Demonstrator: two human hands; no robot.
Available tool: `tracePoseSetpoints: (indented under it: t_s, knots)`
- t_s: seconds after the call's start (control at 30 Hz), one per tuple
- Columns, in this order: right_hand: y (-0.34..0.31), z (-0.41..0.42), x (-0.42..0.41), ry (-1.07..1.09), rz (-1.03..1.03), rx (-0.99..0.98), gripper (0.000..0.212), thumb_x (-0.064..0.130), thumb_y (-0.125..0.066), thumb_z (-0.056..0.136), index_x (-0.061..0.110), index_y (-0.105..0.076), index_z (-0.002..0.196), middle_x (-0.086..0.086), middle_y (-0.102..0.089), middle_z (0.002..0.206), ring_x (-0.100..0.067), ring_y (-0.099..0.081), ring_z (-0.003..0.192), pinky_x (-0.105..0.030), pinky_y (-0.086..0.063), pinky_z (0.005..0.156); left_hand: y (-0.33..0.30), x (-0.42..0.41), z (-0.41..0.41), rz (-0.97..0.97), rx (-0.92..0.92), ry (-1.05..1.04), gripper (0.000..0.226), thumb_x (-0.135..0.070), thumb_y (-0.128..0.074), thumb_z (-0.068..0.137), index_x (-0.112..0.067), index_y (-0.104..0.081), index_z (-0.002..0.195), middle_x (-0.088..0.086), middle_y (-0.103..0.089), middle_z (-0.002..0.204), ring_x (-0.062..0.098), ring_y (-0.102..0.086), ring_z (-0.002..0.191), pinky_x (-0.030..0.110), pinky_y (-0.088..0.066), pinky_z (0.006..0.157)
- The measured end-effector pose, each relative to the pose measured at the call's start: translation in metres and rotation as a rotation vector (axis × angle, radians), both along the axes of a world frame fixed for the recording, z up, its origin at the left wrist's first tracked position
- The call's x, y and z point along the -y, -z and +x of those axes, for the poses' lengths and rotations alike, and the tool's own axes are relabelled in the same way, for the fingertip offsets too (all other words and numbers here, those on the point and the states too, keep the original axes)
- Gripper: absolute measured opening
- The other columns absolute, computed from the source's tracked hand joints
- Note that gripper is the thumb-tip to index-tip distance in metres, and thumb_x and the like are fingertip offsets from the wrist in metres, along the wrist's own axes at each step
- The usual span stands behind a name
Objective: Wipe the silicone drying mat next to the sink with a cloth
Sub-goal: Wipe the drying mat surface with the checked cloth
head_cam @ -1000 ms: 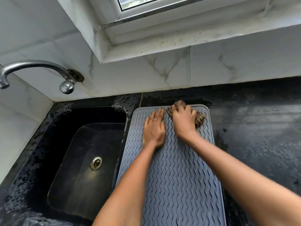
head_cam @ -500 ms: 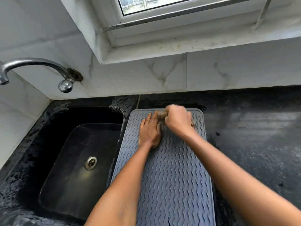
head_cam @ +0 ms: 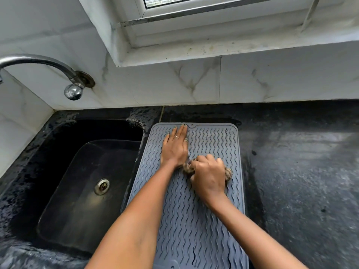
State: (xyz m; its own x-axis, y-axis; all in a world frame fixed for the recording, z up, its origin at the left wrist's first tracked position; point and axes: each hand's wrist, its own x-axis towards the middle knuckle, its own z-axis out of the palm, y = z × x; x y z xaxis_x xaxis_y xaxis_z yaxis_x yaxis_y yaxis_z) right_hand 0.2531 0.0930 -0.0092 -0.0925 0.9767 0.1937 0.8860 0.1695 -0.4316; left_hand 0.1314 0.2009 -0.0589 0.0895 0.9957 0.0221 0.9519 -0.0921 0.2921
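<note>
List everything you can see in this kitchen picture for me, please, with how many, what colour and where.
Ridged silicone drying mat: one, grey, on the counter right of the sink.
Bunched cloth: one, brownish, on the mat under the right hand.
Sink basin: one, black, left, with a metal drain.
Curved metal tap: one, silver, on the wall above the sink.
Stone counter: one, black, wet-looking.
Marble-look wall tiles: white, behind the counter.
Window frame: one, white, top.
Left hand: flat on the mat, wearing a ring.
Right hand: gripping the cloth.

Matt ridged silicone mat, glossy metal tap, speckled stone counter
</note>
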Motion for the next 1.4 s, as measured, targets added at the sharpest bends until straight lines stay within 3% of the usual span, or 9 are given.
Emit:
tracePoseSetpoints:
  t_s: [0.13, 0.27, 0.37, 0.57, 0.83, 0.9, 1.07, 1.23, 1.4]
  knots:
    - [-0.024, 0.011, -0.032, -0.039, -0.152, -0.183, 0.019, 0.012, -0.06, 0.079, 0.021, -0.072, 0.068, 0.005, -0.064, 0.059, -0.017, -0.057, 0.06, -0.032, -0.049, 0.064, 0.0, 0.0, 0.0, -0.027, -0.008, 0.013, 0.053, -0.033, -0.024, 0.101, -0.027, -0.008, 0.151, -0.005, -0.009, 0.16, 0.013, -0.004, 0.148, 0.034, 0.0, 0.119]
    - [-0.029, 0.022, -0.108, 0.05, -0.101, -0.021, 0.038, 0.006, -0.052, 0.083, 0.019, -0.064, 0.117, -0.005, -0.056, 0.132, -0.033, -0.036, 0.125, -0.046, -0.028, 0.099, -0.001, 0.0, 0.0, -0.004, 0.017, -0.003, 0.051, -0.031, -0.025, 0.101, -0.025, -0.012, 0.151, -0.004, -0.013, 0.16, 0.013, -0.007, 0.148, 0.034, -0.002, 0.119]
    - [-0.007, 0.025, -0.117, -0.033, -0.295, 0.219, 0.052, 0.006, -0.046, 0.089, 0.018, -0.041, 0.139, -0.008, -0.028, 0.153, -0.038, -0.021, 0.136, -0.054, -0.021, 0.107, 0.0, 0.001, 0.001, 0.012, 0.022, -0.01, 0.051, -0.031, -0.025, 0.101, -0.026, -0.013, 0.151, -0.005, -0.014, 0.16, 0.013, -0.008, 0.148, 0.033, -0.002, 0.119]
    - [0.01, 0.008, -0.044, 0.079, -0.004, 0.201, 0.027, 0.005, -0.05, 0.086, 0.013, -0.066, 0.106, -0.008, -0.064, 0.115, -0.03, -0.049, 0.107, -0.046, -0.034, 0.085, 0.001, 0.0, 0.0, 0.027, 0.031, 0.012, 0.053, -0.03, -0.027, 0.1, -0.025, -0.015, 0.151, -0.005, -0.017, 0.16, 0.014, -0.01, 0.148, 0.036, -0.004, 0.12]
    - [-0.031, 0.027, -0.029, 0.017, -0.248, -0.045, 0.016, 0.014, -0.058, 0.082, 0.02, -0.072, 0.084, 0.001, -0.069, 0.077, -0.023, -0.062, 0.079, -0.038, -0.048, 0.078, 0.0, 0.001, 0.001, 0.015, 0.022, 0.006, 0.053, -0.031, -0.026, 0.1, -0.027, -0.012, 0.151, -0.006, -0.014, 0.16, 0.013, -0.009, 0.148, 0.036, -0.004, 0.12]
    - [-0.033, 0.035, -0.07, 0.11, -0.164, -0.149, 0.026, 0.007, -0.056, 0.082, 0.024, -0.072, 0.094, -0.002, -0.071, 0.093, -0.025, -0.059, 0.092, -0.041, -0.044, 0.087, 0.0, 0.0, 0.001, 0.017, 0.018, 0.005, 0.053, -0.031, -0.026, 0.1, -0.027, -0.012, 0.151, -0.006, -0.014, 0.16, 0.012, -0.008, 0.148, 0.034, -0.002, 0.119]
    - [-0.009, 0.031, -0.106, 0.014, -0.248, 0.196, 0.047, 0.003, -0.049, 0.087, 0.015, -0.048, 0.132, -0.009, -0.041, 0.144, -0.034, -0.032, 0.127, -0.053, -0.029, 0.1, 0.001, 0.0, 0.0, 0.022, 0.0, 0.001, 0.053, -0.031, -0.026, 0.1, -0.026, -0.013, 0.151, -0.006, -0.015, 0.16, 0.013, -0.009, 0.148, 0.036, -0.004, 0.12]
    - [0.016, 0.016, -0.021, 0.005, 0.08, 0.195, 0.034, 0.001, -0.054, 0.081, 0.011, -0.063, 0.113, -0.008, -0.062, 0.121, -0.03, -0.054, 0.104, -0.044, -0.038, 0.08, 0.002, -0.001, 0.0, 0.012, -0.018, 0.007, 0.053, -0.031, -0.024, 0.1, -0.026, -0.011, 0.151, -0.006, -0.014, 0.16, 0.014, -0.009, 0.148, 0.037, -0.006, 0.12]
    - [0.004, 0.024, 0.045, -0.122, 0.056, 0.087, 0.025, 0.001, -0.073, 0.059, 0.017, -0.076, 0.078, 0.002, -0.073, 0.088, -0.025, -0.063, 0.075, -0.037, -0.042, 0.063, 0.001, 0.0, 0.001, -0.009, -0.031, 0.011, 0.052, -0.032, -0.022, 0.101, -0.026, -0.01, 0.151, -0.006, -0.013, 0.16, 0.014, -0.007, 0.148, 0.035, -0.003, 0.119]
